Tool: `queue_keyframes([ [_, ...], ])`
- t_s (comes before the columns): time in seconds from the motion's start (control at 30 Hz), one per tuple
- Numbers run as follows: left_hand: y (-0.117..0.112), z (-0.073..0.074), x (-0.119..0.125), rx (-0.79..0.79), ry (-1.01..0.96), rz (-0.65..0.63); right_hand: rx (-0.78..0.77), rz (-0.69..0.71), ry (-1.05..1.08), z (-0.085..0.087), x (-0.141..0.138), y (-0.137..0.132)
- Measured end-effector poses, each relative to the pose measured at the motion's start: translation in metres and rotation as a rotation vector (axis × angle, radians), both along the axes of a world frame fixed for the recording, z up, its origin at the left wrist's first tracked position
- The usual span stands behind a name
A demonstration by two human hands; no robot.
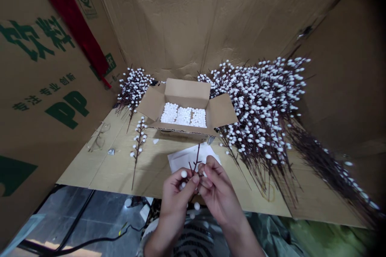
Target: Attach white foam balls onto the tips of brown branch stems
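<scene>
Nearest, above the table (157,168), the left hand (180,190) pinches a brown twig (198,153), its bare tip pointing away; the right hand's (219,188) fingertips grip a white bead (204,174) beside it. Too hard a push could snap the thin stem; a slack pinch could drop the bead. Beyond the paper (176,161), an open box (223,111) holds more beads, which could spill if a flap were knocked. Rightward, sprays (259,104) crowd together, liable to tangle.
</scene>
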State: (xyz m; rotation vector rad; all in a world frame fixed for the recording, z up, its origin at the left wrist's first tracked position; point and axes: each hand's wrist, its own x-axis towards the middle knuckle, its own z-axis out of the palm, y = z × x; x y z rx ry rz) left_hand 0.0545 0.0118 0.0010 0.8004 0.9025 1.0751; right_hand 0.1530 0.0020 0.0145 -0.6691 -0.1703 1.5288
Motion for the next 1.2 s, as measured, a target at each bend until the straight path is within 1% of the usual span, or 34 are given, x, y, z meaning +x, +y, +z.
queue_keyframes([
  [0.13, -0.0013, -0.0025, 0.0011, 0.006, 0.021, 0.044, 0.022, -0.028, -0.028, -0.0013, -0.0028, 0.0000],
  [0.3, -0.0025, -0.0027, 0.0019, 0.016, 0.013, 0.070, 0.030, -0.056, -0.066, -0.0043, -0.0054, -0.0012],
  [0.77, -0.0018, -0.0019, 0.0027, 0.035, 0.016, 0.095, 0.031, -0.042, -0.062, -0.0064, -0.0068, 0.0000],
  [0.9, -0.0006, -0.0020, 0.0039, 0.012, 0.015, 0.095, 0.009, -0.049, -0.073, -0.0052, -0.0079, 0.0010],
  [1.0, 0.0008, -0.0008, 0.0049, 0.001, 0.022, 0.095, -0.050, -0.092, -0.077, -0.0036, -0.0082, 0.0018],
  [1.1, 0.0031, 0.0012, 0.0042, -0.012, 0.031, 0.115, -0.133, -0.137, -0.025, -0.0027, -0.0058, 0.0031],
  [1.2, 0.0060, 0.0038, 0.0014, -0.035, 0.033, 0.157, -0.119, -0.119, 0.041, -0.0053, 0.0011, 0.0050],
])
